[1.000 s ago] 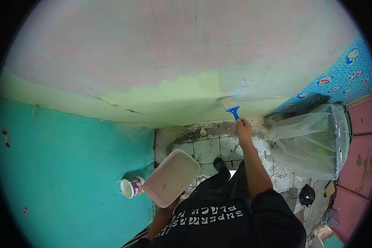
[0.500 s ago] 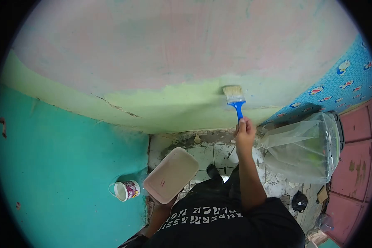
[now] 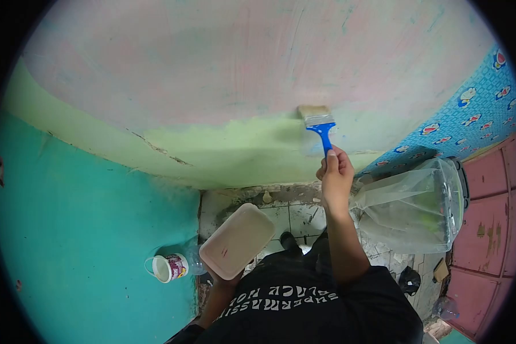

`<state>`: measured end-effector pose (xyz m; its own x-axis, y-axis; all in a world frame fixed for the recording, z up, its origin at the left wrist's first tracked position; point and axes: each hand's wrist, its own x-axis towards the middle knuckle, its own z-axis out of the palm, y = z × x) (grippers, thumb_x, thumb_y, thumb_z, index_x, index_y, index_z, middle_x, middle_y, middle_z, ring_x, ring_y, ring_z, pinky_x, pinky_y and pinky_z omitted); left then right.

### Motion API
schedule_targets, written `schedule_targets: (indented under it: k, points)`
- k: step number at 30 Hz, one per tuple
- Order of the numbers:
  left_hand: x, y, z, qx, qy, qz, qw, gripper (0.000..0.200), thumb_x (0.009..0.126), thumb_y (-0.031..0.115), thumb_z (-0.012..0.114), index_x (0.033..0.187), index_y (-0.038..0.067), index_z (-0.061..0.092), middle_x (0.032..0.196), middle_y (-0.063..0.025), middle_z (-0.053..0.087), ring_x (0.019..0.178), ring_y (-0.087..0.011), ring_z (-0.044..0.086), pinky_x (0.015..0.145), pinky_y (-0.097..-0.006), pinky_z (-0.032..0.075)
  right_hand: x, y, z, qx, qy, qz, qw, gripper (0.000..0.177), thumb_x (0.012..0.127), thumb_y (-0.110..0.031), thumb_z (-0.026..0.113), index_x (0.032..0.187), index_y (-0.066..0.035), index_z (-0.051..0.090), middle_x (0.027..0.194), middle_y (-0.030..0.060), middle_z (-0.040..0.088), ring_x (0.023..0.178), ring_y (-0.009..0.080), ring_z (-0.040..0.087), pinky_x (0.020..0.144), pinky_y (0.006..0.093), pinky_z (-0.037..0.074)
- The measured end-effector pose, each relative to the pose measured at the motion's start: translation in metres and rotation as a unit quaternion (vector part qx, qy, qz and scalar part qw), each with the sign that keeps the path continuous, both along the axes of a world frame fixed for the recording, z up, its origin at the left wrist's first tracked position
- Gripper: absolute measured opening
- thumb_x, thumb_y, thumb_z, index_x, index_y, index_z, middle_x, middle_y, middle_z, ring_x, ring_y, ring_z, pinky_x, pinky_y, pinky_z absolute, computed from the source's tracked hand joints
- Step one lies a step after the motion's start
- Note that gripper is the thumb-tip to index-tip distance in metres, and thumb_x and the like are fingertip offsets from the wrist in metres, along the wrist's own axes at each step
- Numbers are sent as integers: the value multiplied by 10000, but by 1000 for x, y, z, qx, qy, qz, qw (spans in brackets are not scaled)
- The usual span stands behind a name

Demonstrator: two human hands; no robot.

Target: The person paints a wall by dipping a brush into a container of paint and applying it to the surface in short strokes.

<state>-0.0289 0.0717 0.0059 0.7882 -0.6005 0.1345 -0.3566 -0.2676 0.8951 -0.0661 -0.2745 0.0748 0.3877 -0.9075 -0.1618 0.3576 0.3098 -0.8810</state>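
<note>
Before the pink-and-pale-green painted wall [image 3: 212, 63], a pale rectangular plastic tray [image 3: 238, 241] rests on the left hand [image 3: 227, 281], its grip hidden. At the wall, a blue-handled flat bristle brush [image 3: 320, 125] is clamped in the right hand [image 3: 336, 171]. A brushstroke seems in hand; the next needs steady contact.

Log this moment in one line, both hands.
Right hand: gripping blue-handled paintbrush, bristles at wall | Left hand: supporting rectangular tub from below

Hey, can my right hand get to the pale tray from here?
Likely yes: nothing visible blocks the way to the tray, which your left hand holds, though your right hand has the paintbrush.
</note>
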Motion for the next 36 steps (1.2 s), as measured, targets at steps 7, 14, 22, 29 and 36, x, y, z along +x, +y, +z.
schedule_targets:
  k: [7,14,22,29,36]
  points:
    - [8,21,-31,-54,178,-17,982,743,755,199,806,1378,59,426,1303,-102,547,1197,-242,537,1012,-387,444,0,15,-179,-86,248,-29,964,208,961,-163,534,1014,23,610,730,41,569,635,125,525,594,293,440]
    - [11,23,-23,-40,161,-19,986,747,745,173,808,1375,46,427,1306,-109,548,1194,-240,543,1008,-393,450,49,-34,-231,-135,396,-18,908,287,930,-194,546,1045,53,636,807,192,654,766,324,643,712,398,485]
    - [-1,14,-7,-101,126,10,987,730,735,110,805,1358,6,437,1294,-142,555,1147,-243,582,964,-409,489,3,20,-23,-47,22,-27,998,204,1007,-147,478,1120,-1,565,696,-54,438,553,19,368,469,202,301]
    - [-4,18,-19,-127,219,28,967,665,900,450,591,1409,62,413,1373,-155,498,1226,-309,535,1020,-483,456,4,8,-238,-117,390,-31,913,267,936,-196,559,997,56,626,774,111,612,665,190,560,627,343,457]
    - [-18,12,3,-216,319,67,920,667,897,472,579,1408,75,418,1366,-155,504,1227,-327,535,1024,-498,449,59,-50,-242,40,288,22,957,251,928,-196,558,890,41,630,647,90,566,619,175,547,573,345,452]
